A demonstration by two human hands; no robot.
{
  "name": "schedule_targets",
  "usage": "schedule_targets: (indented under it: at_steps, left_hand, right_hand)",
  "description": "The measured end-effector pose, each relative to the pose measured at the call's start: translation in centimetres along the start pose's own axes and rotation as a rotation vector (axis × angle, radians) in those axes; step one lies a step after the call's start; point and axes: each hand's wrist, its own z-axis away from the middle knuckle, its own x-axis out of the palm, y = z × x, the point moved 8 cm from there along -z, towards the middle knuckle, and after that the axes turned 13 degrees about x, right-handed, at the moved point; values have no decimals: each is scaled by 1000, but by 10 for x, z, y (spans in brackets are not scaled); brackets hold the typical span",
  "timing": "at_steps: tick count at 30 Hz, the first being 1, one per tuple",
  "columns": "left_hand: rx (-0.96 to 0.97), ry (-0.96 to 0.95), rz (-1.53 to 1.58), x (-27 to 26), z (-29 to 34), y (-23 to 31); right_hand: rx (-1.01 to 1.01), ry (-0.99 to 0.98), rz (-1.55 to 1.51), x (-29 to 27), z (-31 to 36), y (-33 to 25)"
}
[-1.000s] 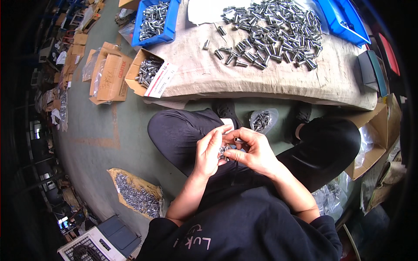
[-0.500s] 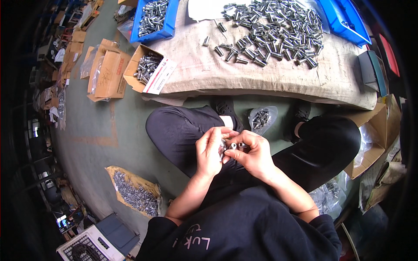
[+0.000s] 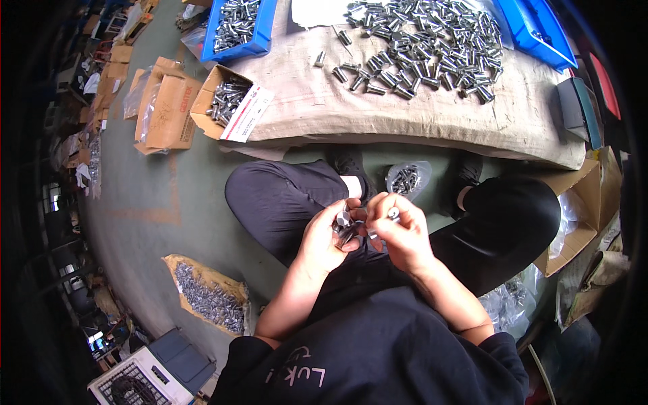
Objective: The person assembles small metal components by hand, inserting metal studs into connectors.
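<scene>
Over my lap, my left hand (image 3: 320,241) is curled round several shiny metal bolts (image 3: 344,219), whose round heads show between thumb and fingers. Close beside it, my right hand (image 3: 405,236) is closed in a pinch. A small metal bolt (image 3: 393,213) pokes out from its fingers, its round end up. The fingertips of both hands are near each other, and the fingers hide part of the metal pieces. Beyond the hands, a clear plastic bag of bolts (image 3: 407,179) lies on the floor between my feet.
A big pile of bolts (image 3: 432,47) covers part of the cloth-topped table (image 3: 405,121). A blue bin (image 3: 260,44) and a cardboard box (image 3: 214,125), both with bolts, stand at its left. Another blue bin (image 3: 540,40) is right. A sheet heaped with small metal parts (image 3: 209,297) lies left.
My right hand has turned and lifted slightly away from the left, a bolt showing at its fingers. My left hand has opened a little, so the bolts in it show more.
</scene>
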Motion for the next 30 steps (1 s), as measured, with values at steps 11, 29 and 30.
schedule_targets:
  at_steps: [11, 29, 30]
  left_hand:
    - [135, 125, -215, 1, 0, 5]
    - [126, 12, -270, -2, 3, 6]
    - [126, 13, -270, 0, 4, 7]
  right_hand:
    - [-296, 271, 1127, 11, 0, -3]
    - [-659, 323, 1130, 21, 16, -24]
    - [-661, 327, 1138, 20, 16, -25]
